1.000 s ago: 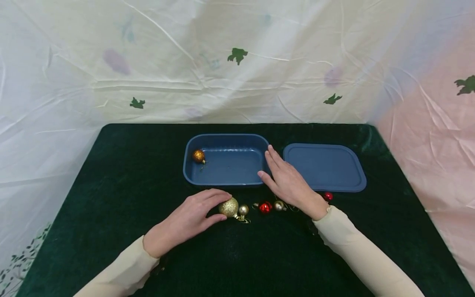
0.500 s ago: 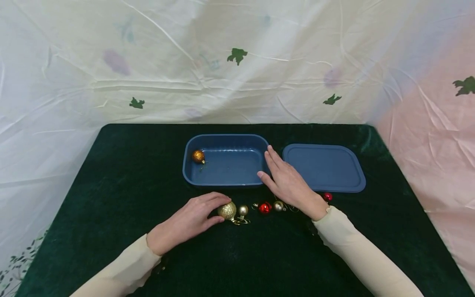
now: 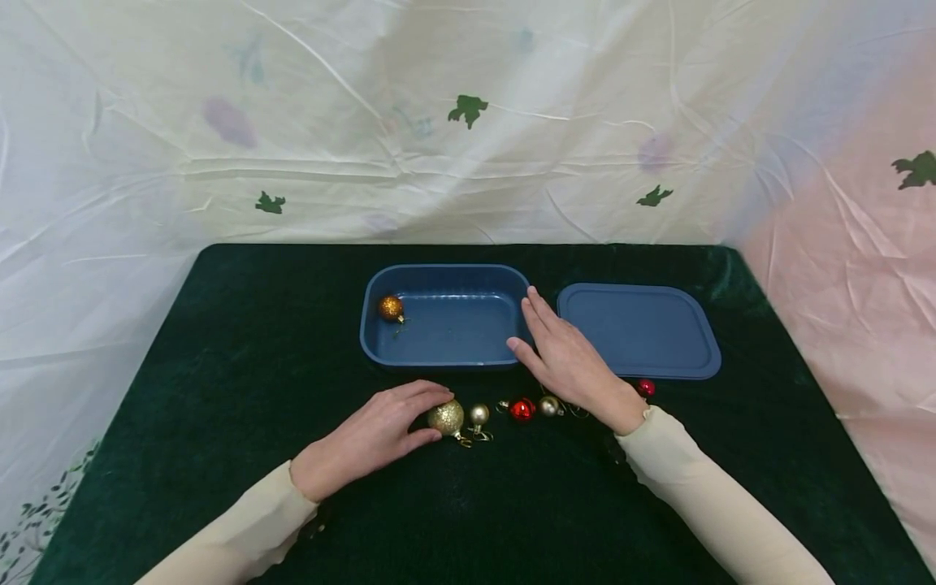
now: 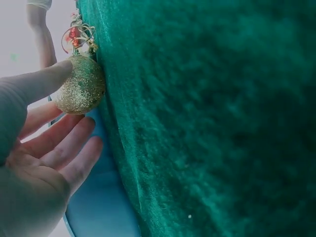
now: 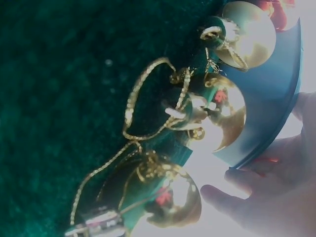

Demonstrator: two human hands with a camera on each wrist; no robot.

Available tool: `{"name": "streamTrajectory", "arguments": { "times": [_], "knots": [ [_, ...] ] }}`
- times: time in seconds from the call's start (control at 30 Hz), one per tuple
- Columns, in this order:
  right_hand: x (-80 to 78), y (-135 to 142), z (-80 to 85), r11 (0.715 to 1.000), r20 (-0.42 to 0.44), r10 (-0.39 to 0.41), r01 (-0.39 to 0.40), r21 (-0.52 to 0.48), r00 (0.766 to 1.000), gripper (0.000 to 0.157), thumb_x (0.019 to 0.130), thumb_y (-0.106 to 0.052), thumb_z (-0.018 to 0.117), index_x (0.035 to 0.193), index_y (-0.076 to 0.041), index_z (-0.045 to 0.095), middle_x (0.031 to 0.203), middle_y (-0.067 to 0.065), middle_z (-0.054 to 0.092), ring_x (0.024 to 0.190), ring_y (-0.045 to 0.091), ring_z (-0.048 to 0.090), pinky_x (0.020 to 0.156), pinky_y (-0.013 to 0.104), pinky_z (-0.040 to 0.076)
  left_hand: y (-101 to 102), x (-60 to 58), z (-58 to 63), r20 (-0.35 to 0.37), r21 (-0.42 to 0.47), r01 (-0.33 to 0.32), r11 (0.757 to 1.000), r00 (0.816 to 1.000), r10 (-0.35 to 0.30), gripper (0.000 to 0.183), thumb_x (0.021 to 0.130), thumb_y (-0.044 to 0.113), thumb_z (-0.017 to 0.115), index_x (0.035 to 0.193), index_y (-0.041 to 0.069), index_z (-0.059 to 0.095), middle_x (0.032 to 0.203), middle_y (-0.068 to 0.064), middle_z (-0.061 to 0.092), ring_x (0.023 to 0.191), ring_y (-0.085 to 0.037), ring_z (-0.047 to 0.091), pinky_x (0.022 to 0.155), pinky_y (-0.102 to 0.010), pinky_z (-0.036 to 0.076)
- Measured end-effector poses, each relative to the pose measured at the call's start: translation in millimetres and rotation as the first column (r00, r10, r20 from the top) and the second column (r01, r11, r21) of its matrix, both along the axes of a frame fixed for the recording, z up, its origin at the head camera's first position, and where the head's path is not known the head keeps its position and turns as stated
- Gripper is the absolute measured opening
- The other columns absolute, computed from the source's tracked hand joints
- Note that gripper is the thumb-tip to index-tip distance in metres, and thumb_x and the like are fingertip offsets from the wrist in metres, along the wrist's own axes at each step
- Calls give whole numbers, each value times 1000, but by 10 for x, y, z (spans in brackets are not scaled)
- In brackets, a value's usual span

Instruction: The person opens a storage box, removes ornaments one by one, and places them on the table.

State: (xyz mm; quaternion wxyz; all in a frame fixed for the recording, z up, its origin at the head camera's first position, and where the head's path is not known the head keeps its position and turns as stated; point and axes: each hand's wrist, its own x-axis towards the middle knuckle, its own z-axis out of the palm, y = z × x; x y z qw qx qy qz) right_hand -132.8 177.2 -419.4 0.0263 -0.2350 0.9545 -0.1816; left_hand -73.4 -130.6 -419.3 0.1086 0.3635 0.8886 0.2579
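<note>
My left hand holds a large glittery gold Christmas bauble between thumb and fingertips, low on the cloth. The left wrist view shows the thumb on one side of this bauble and fingers on the other. My right hand, fingers straight, rests against the right end of a blue plastic box. One orange-gold bauble lies at the left inside the box. Small gold baubles and a red bauble lie in front. Shiny gold baubles with cord loops appear beneath my right wrist.
A blue lid lies flat to the right of the box. Just below its front edge sits another small red bauble. Dark green cloth covers the table, and a pale printed curtain hangs behind.
My left hand has shifted slightly left and nearer with the glittery bauble, widening the gap to the small gold one. The right hand stays at the box's end.
</note>
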Motion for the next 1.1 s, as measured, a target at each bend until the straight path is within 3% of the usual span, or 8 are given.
{"name": "streamTrajectory", "arguments": {
  "times": [0.2, 0.37, 0.57, 0.7, 0.9, 1.0, 1.1],
  "knots": [
    [-1, 2, 12, 1000, 3, -2, 2, 2, 1000, 82, 109, -59, 31, 163, 2, 20, 173, 16, 5, 157, 32, 17, 122, 57, 29, -17, 25, 38, 25, 29, -21, 999, 999, 20, 65, 93, 38, 76, 149, 12, 55, 152, -10, 53, 135, -22, 55, 105, -46, 52],
    [-5, 4, 18, 1000, 5, -2, 2, 1, 1000, 81, 109, -58, 32, 163, 2, 20, 173, 16, 4, 157, 32, 16, 122, 57, 28, -40, 23, 106, 40, 106, -48, 993, 998, 44, 60, 99, 52, 65, 146, 17, 57, 144, -2, 61, 130, -16, 58, 105, -47, 52],
    [-8, 9, 18, 1000, 3, 2, -2, -9, 1000, 80, 110, -56, 33, 162, 3, 21, 172, 18, 6, 157, 34, 17, 121, 57, 29, -103, -57, 245, -30, 199, -33, 979, 999, 40, 44, 103, 42, 63, 138, 15, 63, 137, -1, 65, 127, -16, 61, 103, -48, 53],
    [-11, 9, 22, 1000, 9, 3, -3, -13, 1000, 80, 110, -57, 32, 162, 3, 20, 173, 17, 5, 157, 33, 17, 121, 57, 29, -151, -168, 362, -129, 238, -33, 971, 989, 65, 41, 101, 34, 68, 137, 15, 64, 135, -3, 66, 125, -18, 62, 101, -49, 54],
    [-15, 2, 21, 1000, 18, 0, 0, -13, 1000, 82, 109, -58, 31, 163, 2, 20, 173, 15, 3, 157, 32, 17, 122, 57, 28, -243, -458, 522, -270, 221, -46, 974, 957, 106, 46, 98, 29, 73, 139, 11, 62, 135, -9, 65, 120, -23, 65, 97, -48, 56],
    [-17, -2, 16, 1000, 16, 1, 0, -14, 1000, 81, 109, -58, 31, 163, 2, 20, 173, 15, 3, 157, 33, 17, 122, 57, 28, -276, -601, 565, -240, 183, -111, 977, 958, 154, 52, 99, 29, 72, 144, 9, 57, 141, -13, 61, 123, -26, 63, 99, -49, 55],
    [-23, -3, 8, 1000, 12, 3, -2, -20, 1000, 81, 109, -58, 31, 163, 2, 20, 173, 15, 3, 157, 33, 18, 122, 57, 28, -276, -699, 573, -146, 138, -184, 973, 968, 204, 61, 101, 32, 69, 153, 8, 48, 151, -16, 52, 134, -30, 56, 106, -52, 50]
  ]
}}
